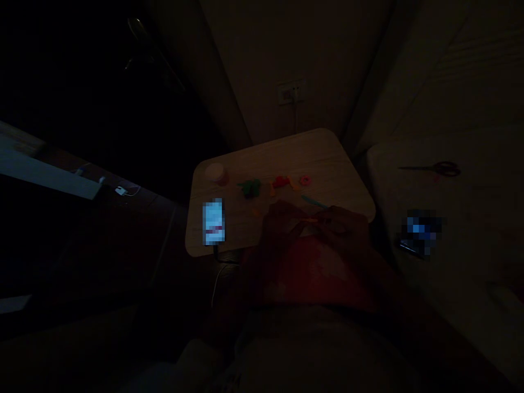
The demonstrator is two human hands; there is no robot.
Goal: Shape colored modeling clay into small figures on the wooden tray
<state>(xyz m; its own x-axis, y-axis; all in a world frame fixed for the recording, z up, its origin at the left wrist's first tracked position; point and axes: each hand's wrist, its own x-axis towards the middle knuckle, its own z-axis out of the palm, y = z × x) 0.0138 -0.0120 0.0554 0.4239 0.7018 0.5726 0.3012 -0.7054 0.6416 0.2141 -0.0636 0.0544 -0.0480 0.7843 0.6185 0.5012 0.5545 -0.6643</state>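
In dim light, my left hand (282,221) and my right hand (343,225) meet over the table's near edge. Both are closed, fingertips pinching a thin orange strip (310,220) between them; its material is too dark to make out. Just beyond my right hand lies a slim teal stick (313,201), partly hidden by the fingers. Past my hands are a red piece (280,181), an orange piece (293,184) and a pinkish-red ring (305,180). To the left sits a dark green lump (250,188), with a small orange bit (256,213) nearer me.
On the wooden table (323,144), a lit phone (213,221) and a round pale tub (215,173) stand at the left. Scissors (440,168) and a dark device with a lit screen (420,232) lie on the pale surface at right. A wall socket (291,93) holds a plug.
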